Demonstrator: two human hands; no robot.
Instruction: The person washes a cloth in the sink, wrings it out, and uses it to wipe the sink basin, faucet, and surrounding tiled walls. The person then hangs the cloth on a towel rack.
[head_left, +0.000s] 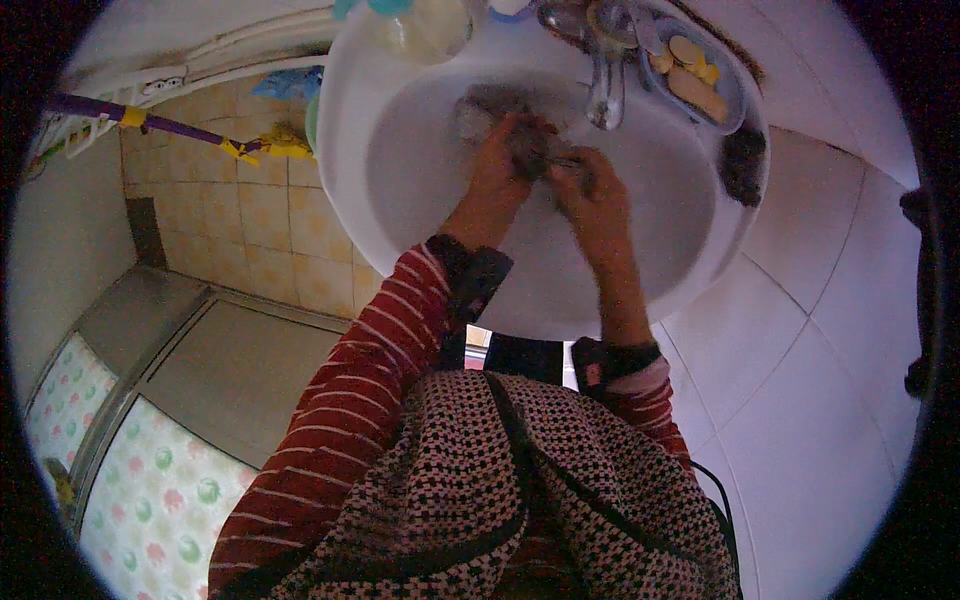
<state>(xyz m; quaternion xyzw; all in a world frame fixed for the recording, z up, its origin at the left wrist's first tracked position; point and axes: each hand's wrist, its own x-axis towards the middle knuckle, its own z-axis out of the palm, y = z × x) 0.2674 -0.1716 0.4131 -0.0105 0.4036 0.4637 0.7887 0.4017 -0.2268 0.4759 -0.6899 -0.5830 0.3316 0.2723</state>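
Both hands are over the basin of a white washbasin (540, 292). My left hand (504, 165) grips a small dark, blurred object (531, 148) between its fingers. Close on its right, my right hand (592, 187) has bent fingers at the same object and seems to pinch something thin; blur hides the exact hold. Behind the left hand, a greyish, partly see-through thing (476, 120) lies in the basin, too unclear to name. A metal faucet (606, 97) reaches over the basin behind my right hand.
A soap dish (731, 124) with several soap pieces (697, 90) sits on the right rim, near a dark scrubber-like clump (742, 166). A rounded, pale container (431, 30) stands at the back left. A purple and yellow pole (176, 126) crosses at left, above tiles.
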